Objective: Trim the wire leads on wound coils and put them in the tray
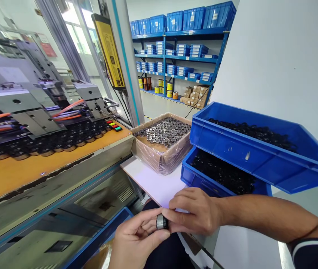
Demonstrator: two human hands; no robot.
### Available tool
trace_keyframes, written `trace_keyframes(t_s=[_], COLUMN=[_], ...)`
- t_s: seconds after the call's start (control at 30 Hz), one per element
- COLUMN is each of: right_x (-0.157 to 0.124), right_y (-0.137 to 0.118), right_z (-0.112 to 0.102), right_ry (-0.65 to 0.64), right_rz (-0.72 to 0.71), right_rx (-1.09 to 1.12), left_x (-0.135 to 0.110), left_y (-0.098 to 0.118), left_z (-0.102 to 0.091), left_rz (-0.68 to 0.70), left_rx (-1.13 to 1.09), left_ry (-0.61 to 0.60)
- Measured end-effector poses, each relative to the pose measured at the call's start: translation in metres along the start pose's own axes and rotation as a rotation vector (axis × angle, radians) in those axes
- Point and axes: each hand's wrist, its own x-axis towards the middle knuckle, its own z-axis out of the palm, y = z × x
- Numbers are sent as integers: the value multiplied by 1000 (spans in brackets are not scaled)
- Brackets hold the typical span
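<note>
Low in the middle of the view, my left hand (136, 239) and my right hand (195, 211) meet over a small shiny metal ring part (161, 222). Both pinch it between thumb and fingers, the left from below, the right from the side. They hover over the near edge of a white table (153, 183). Just behind them a plastic-lined cardboard box (161, 157) holds several silvery metal parts. To the right stand two stacked blue bins of small black parts, the upper bin (248, 157) tilted, the lower bin (195, 179) closest to my right hand.
A machine (35, 112) with grey metal blocks, orange hoses and a row of dark round fixtures fills the left, on an orange deck (15, 172). A yellow light-curtain post (110, 52) stands behind it. Blue shelves (181, 56) with bins line the far wall. A white wall (282, 56) rises on the right.
</note>
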Motion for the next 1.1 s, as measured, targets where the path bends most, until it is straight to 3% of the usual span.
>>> trace_keyframes(t_s=[0.13, 0.23, 0.37, 0.47, 0.7, 0.87, 0.97, 1.03, 1.1], right_x=[1, 2, 4, 6, 5, 5, 5, 5, 4], right_y=[-1, -4, -8, -11, -9, -7, -6, -6, -7], right_z=[0, 0, 1, 0, 0, 2, 3, 3, 3], right_ry=[29, 71, 104, 111, 77, 127, 154, 164, 165], right_rz=[-30, -1, 70, 111, 96, 153, 156, 149, 158], right_rx=[-36, 21, 187, 251, 175, 203, 241, 233, 211], left_x=[-3, -2, 4, 4, 7, 12, 9, 6, 6], left_y=[-14, -15, -2, 5, -1, -13, -17, -15, -12], left_z=[6, 1, -18, -25, -19, -21, -19, -15, -12], left_rz=[75, 222, 564, 671, 491, 127, -44, -49, 32], left_rx=[-32, 36, 439, 614, 421, 64, -118, -135, -97], left_ry=[59, 93, -41, -84, -54, -221, -252, -251, -229])
